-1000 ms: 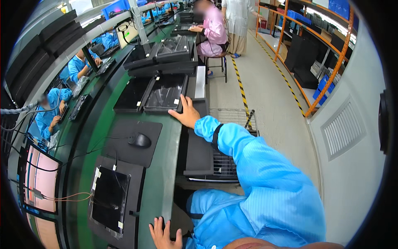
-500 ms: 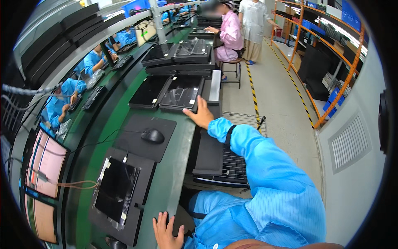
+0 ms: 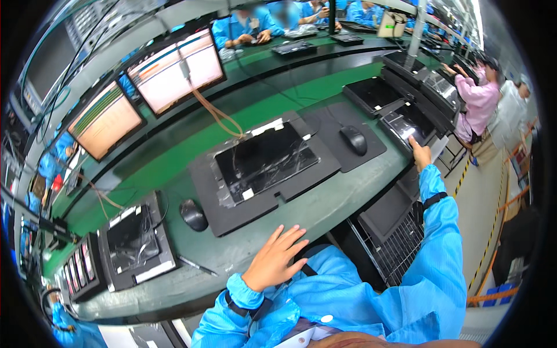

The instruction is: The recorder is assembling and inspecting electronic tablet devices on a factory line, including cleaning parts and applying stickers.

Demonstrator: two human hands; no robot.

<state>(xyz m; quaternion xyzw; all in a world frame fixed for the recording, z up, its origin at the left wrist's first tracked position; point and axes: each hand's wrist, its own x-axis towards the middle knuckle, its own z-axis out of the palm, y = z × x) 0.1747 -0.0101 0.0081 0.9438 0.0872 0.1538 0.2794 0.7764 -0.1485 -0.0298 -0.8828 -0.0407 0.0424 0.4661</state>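
Observation:
At the right end of the bench, my right hand (image 3: 422, 155) grips the near corner of a black tray (image 3: 386, 129), one finger on top and the others partly hidden. In this tray lies a screen panel (image 3: 409, 123) under shiny clear film. My left hand (image 3: 275, 258) is open, fingers spread, by the bench's front edge, holding nothing. In front of me another film-covered screen panel (image 3: 267, 161) with white tabs rests on a black foam pad (image 3: 217, 216). A thin brown cable (image 3: 217, 113) runs from it toward the monitors.
A black mouse (image 3: 353, 140) sits on a mat right of the pad; another mouse (image 3: 193, 215) is left of it. Two lit monitors (image 3: 177, 69) stand behind. Further left lie a smaller panel (image 3: 133, 239) and a pen (image 3: 198, 266). A wire rack (image 3: 400, 246) stands below the bench's right side.
My view has swung left, so the bench and monitors show more fully. My right hand stays at the tray's corner. My left hand remains spread by the bench edge.

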